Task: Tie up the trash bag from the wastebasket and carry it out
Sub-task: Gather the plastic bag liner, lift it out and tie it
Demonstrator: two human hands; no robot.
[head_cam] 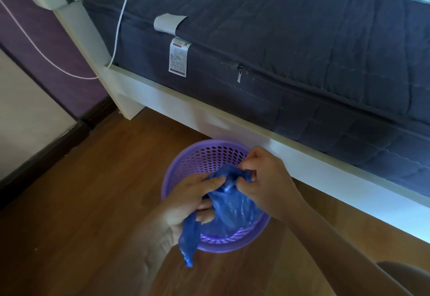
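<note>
Both hands, left hand [186, 199] & right hand [265, 179], pinch blue trash bag [232, 200] ends over purple wastebasket [183, 156]; knot seems unfinished, carrying out still left

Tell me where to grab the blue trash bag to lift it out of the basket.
Grip the blue trash bag at its gathered neck, from above. Both hands, left and right, already bunch it there above the purple basket, while the body likely hangs inside. One loose tail trails over the rim.
</note>
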